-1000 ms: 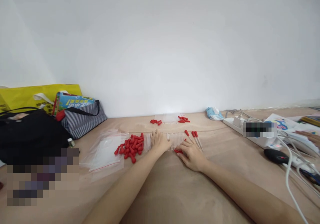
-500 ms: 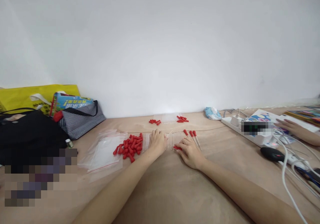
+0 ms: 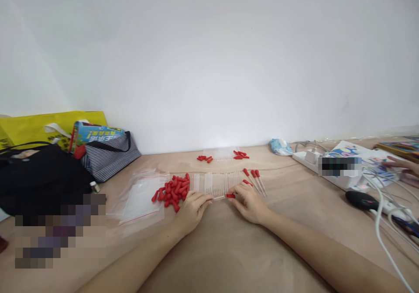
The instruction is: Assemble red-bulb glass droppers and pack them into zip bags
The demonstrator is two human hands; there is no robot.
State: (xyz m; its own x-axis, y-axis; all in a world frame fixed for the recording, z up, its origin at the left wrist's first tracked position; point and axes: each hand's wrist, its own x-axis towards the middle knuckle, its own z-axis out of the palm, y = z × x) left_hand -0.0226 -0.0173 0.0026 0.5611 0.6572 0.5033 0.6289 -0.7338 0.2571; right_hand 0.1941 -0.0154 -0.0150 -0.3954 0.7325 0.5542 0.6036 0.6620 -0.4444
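"One thin clear tube (image 3: 218, 198) is in the left hand (image 3: 195, 209), just in front of a row of clear tubes (image 3: 197, 183) on the counter (image 3: 209, 249)."

"Is that grip tight?"

"Yes, the thumb and fingers are pinched together on one end. The other end points at the right hand (image 3: 248, 202)."

"What does that one have?"

"A red rubber cap (image 3: 231, 195). Its grip is closed on it, and the cap is partly hidden. The tube's tip is very near the cap, but I can't tell if they touch."

"What else is close by?"

"A big pile of red caps (image 3: 175, 191) sits left of the row, with flat clear bags (image 3: 144, 197) next to it. Three droppers (image 3: 257, 174) with red tops lie just past the right hand."
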